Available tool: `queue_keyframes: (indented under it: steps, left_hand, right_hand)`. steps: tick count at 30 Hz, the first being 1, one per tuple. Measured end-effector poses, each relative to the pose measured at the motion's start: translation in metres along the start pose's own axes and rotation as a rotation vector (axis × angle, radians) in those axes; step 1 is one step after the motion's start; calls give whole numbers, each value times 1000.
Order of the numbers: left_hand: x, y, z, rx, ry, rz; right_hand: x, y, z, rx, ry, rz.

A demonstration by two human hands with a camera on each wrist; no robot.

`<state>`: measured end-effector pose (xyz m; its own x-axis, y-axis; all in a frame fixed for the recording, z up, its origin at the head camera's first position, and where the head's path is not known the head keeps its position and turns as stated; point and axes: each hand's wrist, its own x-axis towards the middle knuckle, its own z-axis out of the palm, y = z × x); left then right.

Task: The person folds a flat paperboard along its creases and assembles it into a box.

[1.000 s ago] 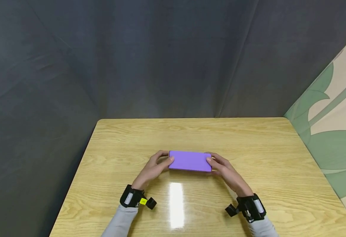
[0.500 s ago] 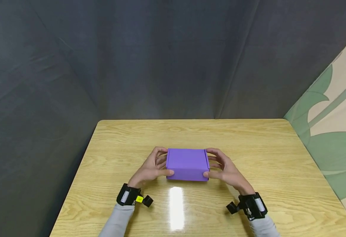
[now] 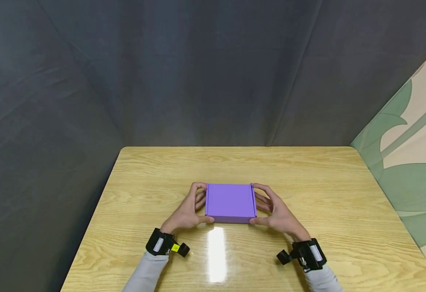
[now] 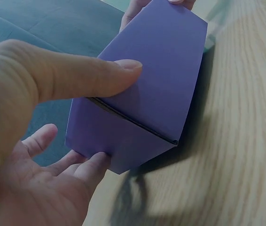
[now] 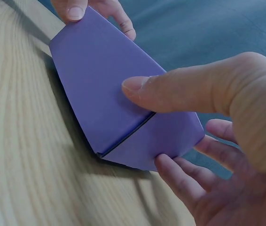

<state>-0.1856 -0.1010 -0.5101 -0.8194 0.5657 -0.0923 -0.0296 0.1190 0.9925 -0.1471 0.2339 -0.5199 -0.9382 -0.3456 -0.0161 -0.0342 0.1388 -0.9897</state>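
Note:
A closed purple cardboard box (image 3: 231,200) lies with its broad lid facing up, close over the table in the head view. My left hand (image 3: 188,209) grips its left end, thumb on the near side and fingers round the left and far edges. At the opposite end my right hand (image 3: 278,209) holds it the same way. The left wrist view shows the thumb pressed on the box's near face (image 4: 163,66), fingertips at the end panel. In the right wrist view the right thumb presses that same face (image 5: 95,70). The box's underside is hidden.
The pale wood table (image 3: 154,170) spreads out around the box. A dark grey curtain (image 3: 205,81) hangs behind and to the left of it. At the right stands a panel with green leaf shapes (image 3: 414,186).
The box has tipped: first a narrow side faced up, now the broad lid does. Both hands kept their hold, and their thumbs moved nearer to the person with the box's near face.

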Motion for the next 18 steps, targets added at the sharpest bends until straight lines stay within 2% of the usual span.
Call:
queue_keyframes:
  steps: [6, 18]
  left_hand:
    - [-2, -6, 1, 12, -12, 21]
    - [-2, -4, 0, 33, -30, 50]
  right_hand:
    - [-3, -1, 3, 0, 0, 16]
    - [-3, -2, 0, 38, -21, 13]
